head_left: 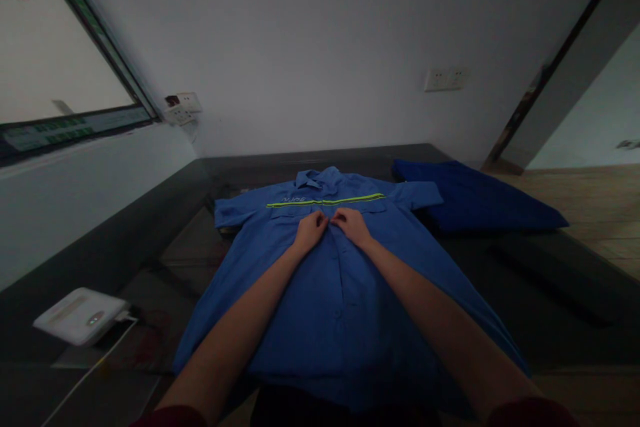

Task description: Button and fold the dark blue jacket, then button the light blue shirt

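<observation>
A blue short-sleeved work shirt (305,293) lies spread face up, its collar at the far end and its lower part toward me. A yellow-green stripe runs across its chest, with pale lettering above it on the left. Just below the stripe, my left hand (311,227) pinches the shirt at the front opening. Close on the other side of the opening, my right hand (353,223) also pinches the fabric, fingertips almost meeting the left ones. What exactly lies between the fingertips is hidden. Below the hands the button front runs down, with buttons faintly visible.
The shirt rests on a dark, glossy table (180,247). A folded darker blue cloth (480,197) lies at the back right. On the left stands a white box-shaped device (83,315) with a white cable (90,373). Behind rises a wall with sockets (447,79).
</observation>
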{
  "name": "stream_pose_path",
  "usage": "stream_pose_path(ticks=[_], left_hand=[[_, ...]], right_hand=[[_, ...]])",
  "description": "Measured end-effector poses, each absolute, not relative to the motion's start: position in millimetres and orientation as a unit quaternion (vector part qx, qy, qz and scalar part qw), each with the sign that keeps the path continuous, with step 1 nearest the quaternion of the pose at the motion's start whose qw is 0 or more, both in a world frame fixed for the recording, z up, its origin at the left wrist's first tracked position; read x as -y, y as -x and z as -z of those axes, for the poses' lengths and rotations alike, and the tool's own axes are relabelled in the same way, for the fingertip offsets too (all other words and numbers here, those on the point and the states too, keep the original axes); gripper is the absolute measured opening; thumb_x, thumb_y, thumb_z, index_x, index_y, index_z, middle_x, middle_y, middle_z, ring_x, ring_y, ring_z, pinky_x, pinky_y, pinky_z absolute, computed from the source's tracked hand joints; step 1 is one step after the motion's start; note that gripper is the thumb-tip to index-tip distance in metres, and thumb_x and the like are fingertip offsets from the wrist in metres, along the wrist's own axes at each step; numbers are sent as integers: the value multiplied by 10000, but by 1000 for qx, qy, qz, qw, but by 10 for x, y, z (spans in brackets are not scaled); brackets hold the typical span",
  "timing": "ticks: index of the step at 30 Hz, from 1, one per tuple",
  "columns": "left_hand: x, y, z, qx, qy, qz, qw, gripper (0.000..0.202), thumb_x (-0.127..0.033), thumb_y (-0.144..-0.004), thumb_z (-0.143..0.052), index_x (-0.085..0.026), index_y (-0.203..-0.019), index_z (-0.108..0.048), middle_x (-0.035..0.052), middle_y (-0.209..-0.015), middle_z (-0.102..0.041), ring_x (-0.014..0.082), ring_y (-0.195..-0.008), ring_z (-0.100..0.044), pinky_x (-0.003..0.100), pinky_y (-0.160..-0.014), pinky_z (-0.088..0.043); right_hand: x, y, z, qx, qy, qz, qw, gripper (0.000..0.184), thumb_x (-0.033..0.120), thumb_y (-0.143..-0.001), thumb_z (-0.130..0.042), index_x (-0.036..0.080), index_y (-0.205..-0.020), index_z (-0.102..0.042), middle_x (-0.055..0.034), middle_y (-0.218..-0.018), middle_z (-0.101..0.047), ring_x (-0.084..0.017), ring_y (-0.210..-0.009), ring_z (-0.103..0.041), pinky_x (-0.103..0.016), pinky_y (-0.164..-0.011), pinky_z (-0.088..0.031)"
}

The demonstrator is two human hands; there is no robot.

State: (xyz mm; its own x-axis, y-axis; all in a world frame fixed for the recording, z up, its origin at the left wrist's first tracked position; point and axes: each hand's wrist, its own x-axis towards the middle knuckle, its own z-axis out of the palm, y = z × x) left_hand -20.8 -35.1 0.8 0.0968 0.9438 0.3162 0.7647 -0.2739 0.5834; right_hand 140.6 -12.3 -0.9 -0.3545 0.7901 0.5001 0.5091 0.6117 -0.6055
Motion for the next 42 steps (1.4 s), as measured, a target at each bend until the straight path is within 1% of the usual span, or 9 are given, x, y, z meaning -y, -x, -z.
stream_pose_path(ticks=[5, 11, 14, 20, 24, 29, 36, 42], left_hand=[[383, 202, -56, -595, -736, -306, 100, 112, -248, -855, -536, -180, -786, -592, 14, -738, -642, 153, -678, -585, 247, -632, -401], [427, 188, -134, -596, -742, -297, 74, 137, -272, -864, -538, -177, -799, -613, 37, -771, -665, 168, -708, -606, 255, -652, -406], [415, 183, -135, -600, -731, -309, 102, 148, -267, -858, -539, -173, -790, -630, 30, -752, -667, 161, -693, -601, 249, -642, -405], [371, 189, -117, -613, -704, -309, 183, 195, -292, -822, -565, -156, -714, -655, 13, -665, -645, 152, -658, -586, 234, -600, -408], [340, 205, -94, -606, -696, -324, 207, 152, -269, -785, -600, -150, -702, -649, 4, -652, -632, 142, -651, -575, 227, -587, -410], [329, 218, -96, -602, -700, -318, 217, 158, -284, -775, -602, -156, -687, -636, -11, -621, -604, 132, -625, -551, 225, -570, -399], [398, 177, -157, -621, -704, -299, 170, 115, -262, -773, -609, -171, -703, -624, -6, -677, -630, 148, -666, -572, 241, -622, -394], [437, 135, -146, -635, -702, -294, 132, 93, -252, -782, -609, -185, -718, -607, 1, -706, -641, 160, -675, -582, 251, -630, -377]], right_hand=[[56, -1417, 46, 764, 410, -242, 436, 90, 145, -741, -658, 163, -656, -638, -3, -661, -657, -140, -639, -580, -237, -626, -406], [0, -1434, 66, 734, 420, -282, 454, 96, 195, -715, -674, 160, -636, -632, -1, -626, -647, -138, -602, -573, -233, -596, -414], [-4, -1434, 62, 728, 421, -290, 457, 101, 206, -715, -674, 158, -639, -628, -1, -615, -640, -137, -593, -566, -235, -597, -417], [27, -1411, 47, 729, 432, -275, 454, 112, 204, -718, -662, 159, -624, -618, -11, -626, -644, -144, -599, -563, -245, -597, -411], [30, -1413, 42, 729, 426, -279, 458, 114, 212, -719, -665, 159, -629, -620, -10, -622, -640, -146, -602, -562, -246, -594, -407], [9, -1424, 61, 721, 413, -299, 470, 109, 213, -709, -666, 164, -623, -618, -3, -607, -633, -144, -598, -562, -244, -592, -413], [-19, -1421, 96, 709, 407, -322, 478, 116, 234, -701, -667, 165, -628, -607, 5, -595, -623, -137, -572, -557, -240, -573, -414], [-39, -1421, 123, 710, 404, -328, 474, 143, 269, -710, -663, 167, -633, -599, 3, -583, -621, -134, -557, -554, -240, -559, -414]])
